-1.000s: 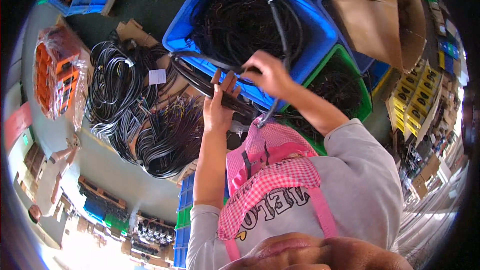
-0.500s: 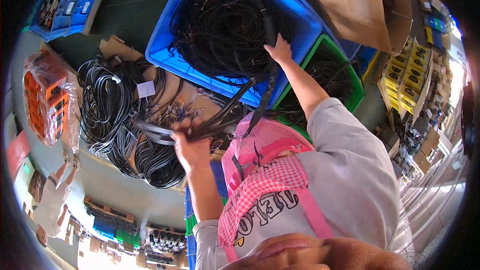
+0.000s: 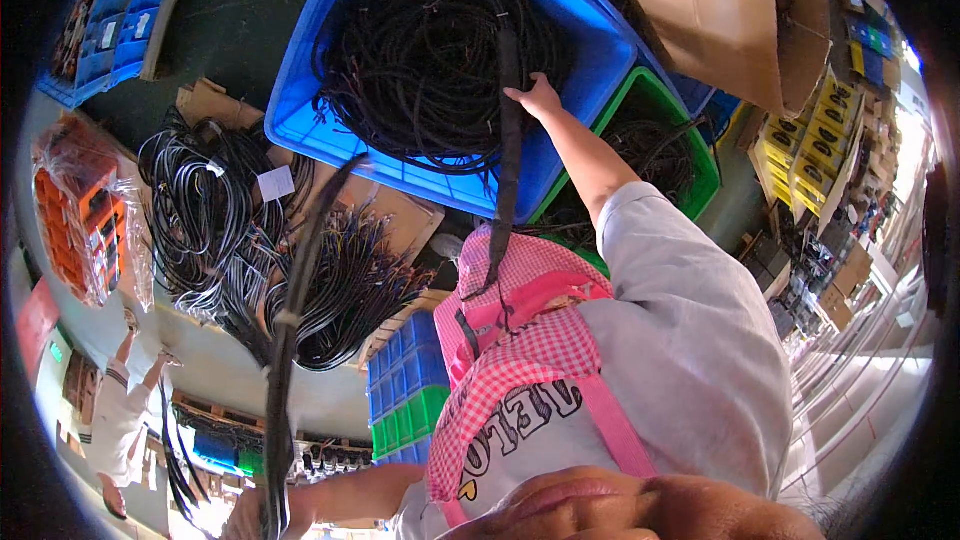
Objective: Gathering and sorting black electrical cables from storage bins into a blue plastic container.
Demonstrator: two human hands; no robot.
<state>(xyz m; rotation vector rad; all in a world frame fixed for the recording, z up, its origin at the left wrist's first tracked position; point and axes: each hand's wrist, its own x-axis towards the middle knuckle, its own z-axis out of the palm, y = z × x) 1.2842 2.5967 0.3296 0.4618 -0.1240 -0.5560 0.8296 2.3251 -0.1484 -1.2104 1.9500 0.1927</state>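
My right hand is closed on a long black sleeved cable, which hangs from the blue bin of tangled black cables down over my pink checked apron. My left hand, low at the lower edge and partly cut off, grips another long black cable bundle stretched upward past the piled coils of black wires on cardboard at left. A green bin of dark cables stands beside the blue one, under my right arm.
A cardboard box sits upper right, yellow cartons at right, wrapped orange crates and blue trays at left. Stacked blue and green crates stand by my left side. Another person is at lower left.
My left hand has swung down and outward to the lower edge, drawing the cable bundle with it. My right hand has reached upward and right along the sleeved cable over the blue bin.
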